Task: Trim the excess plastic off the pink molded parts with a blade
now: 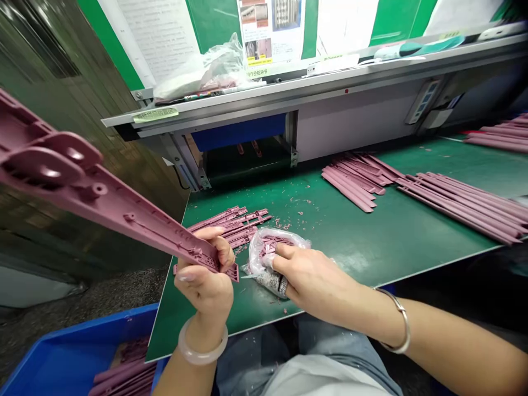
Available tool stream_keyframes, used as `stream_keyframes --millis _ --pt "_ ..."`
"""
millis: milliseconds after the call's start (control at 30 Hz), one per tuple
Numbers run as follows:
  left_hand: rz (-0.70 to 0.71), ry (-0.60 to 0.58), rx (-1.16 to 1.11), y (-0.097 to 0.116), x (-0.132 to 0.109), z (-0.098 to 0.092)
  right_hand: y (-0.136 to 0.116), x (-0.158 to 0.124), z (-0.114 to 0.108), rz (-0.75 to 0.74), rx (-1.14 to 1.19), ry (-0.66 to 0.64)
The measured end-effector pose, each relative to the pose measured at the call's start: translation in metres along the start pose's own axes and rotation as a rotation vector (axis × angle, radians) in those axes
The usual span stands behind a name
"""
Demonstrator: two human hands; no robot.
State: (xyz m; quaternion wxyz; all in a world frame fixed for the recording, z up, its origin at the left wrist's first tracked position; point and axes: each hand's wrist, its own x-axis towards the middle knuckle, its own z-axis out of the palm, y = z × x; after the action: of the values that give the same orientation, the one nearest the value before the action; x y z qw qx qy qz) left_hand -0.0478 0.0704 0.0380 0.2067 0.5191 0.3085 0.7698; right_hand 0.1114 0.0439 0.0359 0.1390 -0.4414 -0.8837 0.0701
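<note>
While raised, mauve plastic bar (103,192): held closed in the left hand (205,275), reaching past the desk's left edge.
Right hand (313,275): lying on a clear plastic bag (258,258) near the front edge; grip unclear.
Green desk (412,236): loose mauve bars (462,206) in rows toward the back edge.

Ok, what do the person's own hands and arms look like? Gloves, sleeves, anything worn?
No gloves or sleeves. The left hand has a pale translucent bangle at the wrist; the right hand has a thin silver metal bangle.
</note>
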Motion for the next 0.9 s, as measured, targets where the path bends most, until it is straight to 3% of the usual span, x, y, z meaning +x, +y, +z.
stream_keyframes --millis 167,633,800,900 --pt "0.055 0.001 -0.024 0.006 -0.002 0.004 -0.006 0.004 -0.004 0.003 -0.026 -0.029" --pt "-0.034 -0.025 0.007 0.016 -0.003 0.012 0.0 0.009 0.0 0.004 -0.083 0.074" --pt "-0.132 -0.029 -0.004 0.019 0.0 0.01 0.008 0.0 0.016 -0.112 -0.017 0.304" --pt "-0.21 -0.055 -0.03 0.018 0.002 0.007 0.016 -0.004 0.019 -0.08 0.107 0.371"
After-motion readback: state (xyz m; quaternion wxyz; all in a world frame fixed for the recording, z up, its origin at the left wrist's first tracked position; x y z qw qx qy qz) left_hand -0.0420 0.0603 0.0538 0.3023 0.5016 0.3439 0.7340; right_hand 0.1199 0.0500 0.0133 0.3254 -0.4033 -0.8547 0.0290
